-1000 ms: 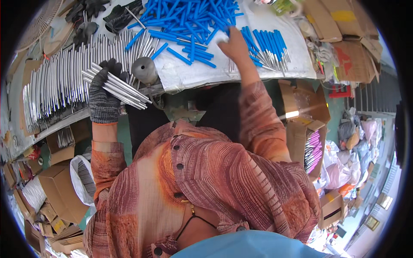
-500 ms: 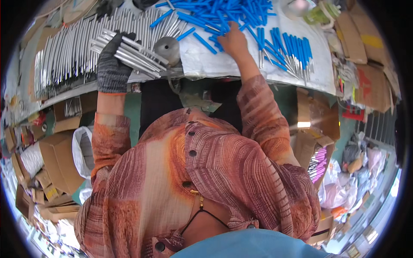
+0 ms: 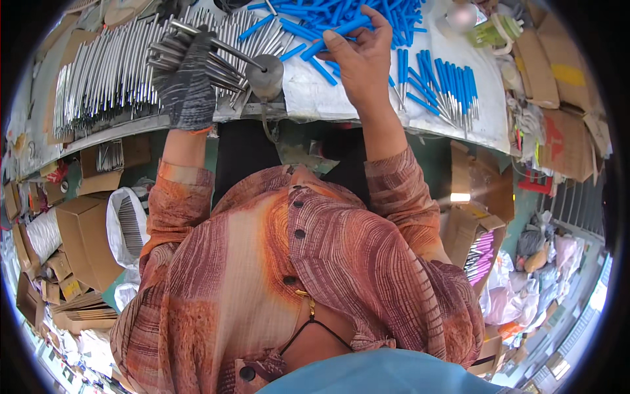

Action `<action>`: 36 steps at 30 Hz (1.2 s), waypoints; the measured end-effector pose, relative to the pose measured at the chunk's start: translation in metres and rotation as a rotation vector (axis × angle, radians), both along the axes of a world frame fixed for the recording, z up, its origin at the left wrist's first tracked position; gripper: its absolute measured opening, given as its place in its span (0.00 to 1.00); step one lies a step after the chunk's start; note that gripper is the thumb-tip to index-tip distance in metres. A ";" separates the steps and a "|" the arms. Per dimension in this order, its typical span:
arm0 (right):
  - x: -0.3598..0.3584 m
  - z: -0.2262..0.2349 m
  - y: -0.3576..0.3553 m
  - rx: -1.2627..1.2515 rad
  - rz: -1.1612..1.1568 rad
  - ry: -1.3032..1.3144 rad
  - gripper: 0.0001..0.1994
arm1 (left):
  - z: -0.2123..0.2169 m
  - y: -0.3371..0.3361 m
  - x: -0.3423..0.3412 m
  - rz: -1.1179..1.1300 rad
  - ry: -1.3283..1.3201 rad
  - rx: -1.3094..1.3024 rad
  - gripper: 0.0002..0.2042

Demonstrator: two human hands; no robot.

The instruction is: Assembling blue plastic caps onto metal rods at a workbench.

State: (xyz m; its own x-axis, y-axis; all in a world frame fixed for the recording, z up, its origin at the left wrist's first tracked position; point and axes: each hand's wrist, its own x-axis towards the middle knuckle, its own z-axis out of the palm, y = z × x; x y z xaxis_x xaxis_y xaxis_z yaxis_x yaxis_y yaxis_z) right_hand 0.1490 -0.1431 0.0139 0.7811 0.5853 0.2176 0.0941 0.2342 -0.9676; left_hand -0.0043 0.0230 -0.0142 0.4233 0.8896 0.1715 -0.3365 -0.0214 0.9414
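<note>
My left hand (image 3: pixel 189 92), in a dark grey knit glove, is closed around a bundle of silver metal rods (image 3: pixel 169 52). One rod (image 3: pixel 230 47) sticks out to the right, its end at the hole of a round metal fixture (image 3: pixel 265 82) by the table's front edge. My bare right hand (image 3: pixel 369 69) pinches a blue tube (image 3: pixel 349 27) between thumb and fingers, tilted up to the right. Behind it lies a heap of loose blue tubes (image 3: pixel 401 12). To its right, several rods with blue sleeves (image 3: pixel 456 82) lie side by side.
A long row of bare metal rods (image 3: pixel 105 75) covers the table's left side. White cloth (image 3: pixel 298 95) covers the table's middle and right. Cardboard boxes (image 3: pixel 88 233) stand below on both sides, and a green object (image 3: pixel 495 31) sits at the far right.
My right hand has lifted a blue tube off the heap. My left hand has shifted right and turned, bringing one rod's end to the round fixture's hole.
</note>
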 end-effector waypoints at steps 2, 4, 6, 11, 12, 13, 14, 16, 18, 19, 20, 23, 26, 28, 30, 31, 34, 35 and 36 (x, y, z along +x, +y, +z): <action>-0.005 0.014 0.005 -0.023 0.055 0.045 0.30 | 0.007 -0.006 0.003 0.025 -0.123 0.053 0.04; -0.011 0.027 0.008 0.153 0.032 0.095 0.31 | 0.022 -0.017 0.007 -0.124 0.144 0.369 0.04; -0.013 0.033 0.012 0.200 0.038 0.069 0.30 | 0.030 -0.031 0.006 -0.160 0.275 0.380 0.03; -0.022 0.046 0.026 0.304 0.039 0.039 0.29 | 0.016 -0.030 0.006 -0.242 0.358 0.471 0.04; -0.022 0.044 0.027 0.318 0.029 0.012 0.29 | 0.016 -0.029 0.006 -0.260 0.393 0.465 0.04; -0.023 0.041 0.029 0.332 0.019 -0.014 0.28 | 0.015 -0.030 0.006 -0.256 0.392 0.465 0.04; -0.023 0.039 0.031 0.332 0.023 -0.015 0.28 | 0.015 -0.031 0.006 -0.244 0.385 0.440 0.04; -0.025 0.038 0.036 0.377 0.025 -0.176 0.27 | 0.015 -0.034 0.006 -0.225 0.374 0.390 0.03; -0.030 0.052 0.030 0.280 0.042 -0.394 0.26 | 0.022 -0.034 0.005 -0.268 0.351 0.385 0.04; -0.033 0.058 0.027 0.180 0.057 -0.610 0.25 | 0.024 -0.035 0.004 -0.313 0.328 0.380 0.04; -0.031 0.058 0.029 0.178 0.056 -0.609 0.25 | 0.021 -0.034 0.003 -0.315 0.329 0.379 0.04; -0.023 0.059 0.039 0.099 0.085 -1.157 0.24 | 0.010 -0.027 -0.001 -0.404 0.009 -0.102 0.09; -0.027 0.053 0.047 0.121 0.388 -0.524 0.11 | -0.003 -0.016 -0.002 -0.571 -0.055 -0.440 0.11; -0.032 0.047 0.047 0.049 0.419 -0.538 0.16 | -0.010 -0.012 0.001 -0.511 -0.156 -0.751 0.12; -0.034 0.034 0.048 0.029 0.385 -0.395 0.15 | -0.017 0.000 -0.002 -0.614 -0.201 -0.745 0.11; -0.036 0.033 0.048 -0.026 0.357 -0.420 0.15 | -0.023 0.006 -0.006 -0.578 -0.196 -0.755 0.12; -0.046 0.009 0.054 -0.077 0.316 -0.363 0.16 | -0.018 0.011 -0.008 -0.495 -0.245 -0.780 0.11; -0.044 0.003 0.056 -0.065 0.284 -0.416 0.15 | -0.016 0.016 -0.007 -0.486 -0.257 -0.745 0.11; -0.045 0.007 0.057 -0.069 0.272 -0.416 0.15 | -0.015 0.018 -0.009 -0.471 -0.268 -0.714 0.11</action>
